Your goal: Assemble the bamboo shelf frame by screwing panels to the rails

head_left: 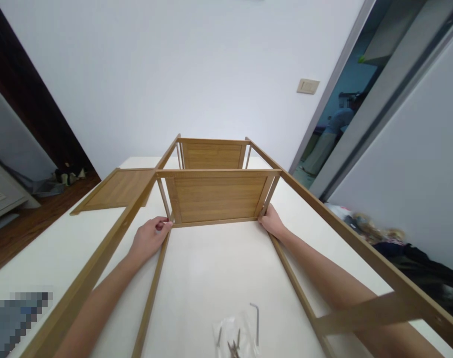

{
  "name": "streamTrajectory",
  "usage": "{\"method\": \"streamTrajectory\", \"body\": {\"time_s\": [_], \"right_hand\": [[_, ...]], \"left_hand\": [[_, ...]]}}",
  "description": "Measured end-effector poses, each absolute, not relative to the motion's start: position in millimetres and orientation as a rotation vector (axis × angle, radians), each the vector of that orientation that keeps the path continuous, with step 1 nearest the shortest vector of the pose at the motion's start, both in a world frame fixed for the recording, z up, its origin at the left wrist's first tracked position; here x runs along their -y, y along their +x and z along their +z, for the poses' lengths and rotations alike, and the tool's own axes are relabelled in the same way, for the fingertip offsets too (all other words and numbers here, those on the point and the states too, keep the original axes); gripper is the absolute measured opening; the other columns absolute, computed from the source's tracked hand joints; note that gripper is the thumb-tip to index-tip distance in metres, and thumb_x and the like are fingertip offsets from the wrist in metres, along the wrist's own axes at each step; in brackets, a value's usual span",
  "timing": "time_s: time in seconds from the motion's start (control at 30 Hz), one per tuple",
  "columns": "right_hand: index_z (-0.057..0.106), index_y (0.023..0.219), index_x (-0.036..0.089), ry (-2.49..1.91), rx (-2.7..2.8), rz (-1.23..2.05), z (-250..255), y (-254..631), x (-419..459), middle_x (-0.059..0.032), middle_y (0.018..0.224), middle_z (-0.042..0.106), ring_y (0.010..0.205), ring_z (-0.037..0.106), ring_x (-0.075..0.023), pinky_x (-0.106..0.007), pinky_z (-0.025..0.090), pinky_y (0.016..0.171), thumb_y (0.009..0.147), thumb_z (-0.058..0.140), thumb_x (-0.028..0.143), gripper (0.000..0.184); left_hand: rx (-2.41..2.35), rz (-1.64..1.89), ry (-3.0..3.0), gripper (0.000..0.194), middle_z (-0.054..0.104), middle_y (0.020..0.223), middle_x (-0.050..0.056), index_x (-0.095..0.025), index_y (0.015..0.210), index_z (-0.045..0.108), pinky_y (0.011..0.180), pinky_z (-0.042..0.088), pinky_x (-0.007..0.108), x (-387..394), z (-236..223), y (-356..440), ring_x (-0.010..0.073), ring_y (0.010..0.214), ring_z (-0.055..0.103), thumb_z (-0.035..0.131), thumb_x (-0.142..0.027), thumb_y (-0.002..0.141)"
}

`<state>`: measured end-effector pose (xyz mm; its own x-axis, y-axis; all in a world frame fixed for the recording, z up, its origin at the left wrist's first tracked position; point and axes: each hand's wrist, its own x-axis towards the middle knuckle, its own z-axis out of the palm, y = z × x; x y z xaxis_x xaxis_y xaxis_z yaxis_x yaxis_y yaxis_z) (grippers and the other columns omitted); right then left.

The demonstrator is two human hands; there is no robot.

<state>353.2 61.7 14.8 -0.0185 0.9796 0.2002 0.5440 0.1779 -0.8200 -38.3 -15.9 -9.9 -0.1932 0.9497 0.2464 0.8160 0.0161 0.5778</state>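
A wooden shelf frame (219, 173) lies on its side on a white table, with slatless panels fixed across it. At the lower left corner of the nearer panel (219, 199), my left hand (151, 237) is closed, thumb and curled fingers pressed against the frame. Whether a small part is also between those fingers, I cannot make out. My right hand (273, 222) grips the lower right corner of the same panel, where its fingers are partly hidden behind the post. Both forearms reach through or past the long side rails. Farther back stands a second panel (213, 155).
An L-shaped hex key (257, 323) lies beside a clear plastic bag (226, 330) with several screws (234, 348). Another wooden panel (118, 189) rests on the white table (196, 278) at left. A wall is behind; a person (338, 122) shows through the doorway at right.
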Motion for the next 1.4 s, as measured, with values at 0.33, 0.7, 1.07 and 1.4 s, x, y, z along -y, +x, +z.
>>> {"method": "streamTrajectory", "body": {"time_s": [0.33,0.7,1.07,1.4], "right_hand": [[0.061,0.101,0.018,-1.366,1.807,0.469,27.7,368.7,21.7,-0.0103,0.107,0.058,0.102,0.053,-0.0259,-0.043,0.043,0.094,0.076,0.064,0.028,0.027],[0.079,0.078,0.022,-0.461,2.528,1.588,51.7,311.9,64.5,0.0,0.071,0.056,0.084,0.052,-0.0161,-0.026,0.041,0.077,0.071,0.079,0.052,0.03],[0.078,0.083,0.023,-0.266,2.775,1.237,24.0,308.8,71.9,-0.0001,0.078,0.056,0.089,0.05,-0.0157,-0.032,0.027,0.091,0.082,0.066,0.057,0.036],[0.067,0.076,0.017,-0.585,2.386,1.607,31.0,318.6,67.1,-0.0006,0.076,0.063,0.077,0.054,-0.0137,-0.027,0.042,0.075,0.077,0.076,0.045,0.029]], "left_hand": [[-2.117,0.87,1.783,0.048,0.07,0.085,0.002,-0.021,0.1,0.062,0.083,0.048,0.032,19.9,-1.5,-32.9,0.0233,0.087,0.066,0.058,-0.059,0.071],[-2.13,0.874,1.873,0.045,0.07,0.087,0.003,-0.021,0.101,0.062,0.084,0.048,0.032,21.1,-8.7,-36.6,0.0234,0.088,0.066,0.054,-0.058,0.076],[-2.181,0.866,1.803,0.041,0.07,0.083,0.001,-0.023,0.097,0.062,0.079,0.049,0.031,19.4,-5.8,-33.4,0.022,0.081,0.066,0.055,-0.055,0.073],[-2.167,0.861,1.82,0.046,0.072,0.084,0.002,-0.022,0.097,0.061,0.075,0.051,0.032,19.1,-9.0,-38.1,0.0228,0.078,0.067,0.054,-0.06,0.073]]}}
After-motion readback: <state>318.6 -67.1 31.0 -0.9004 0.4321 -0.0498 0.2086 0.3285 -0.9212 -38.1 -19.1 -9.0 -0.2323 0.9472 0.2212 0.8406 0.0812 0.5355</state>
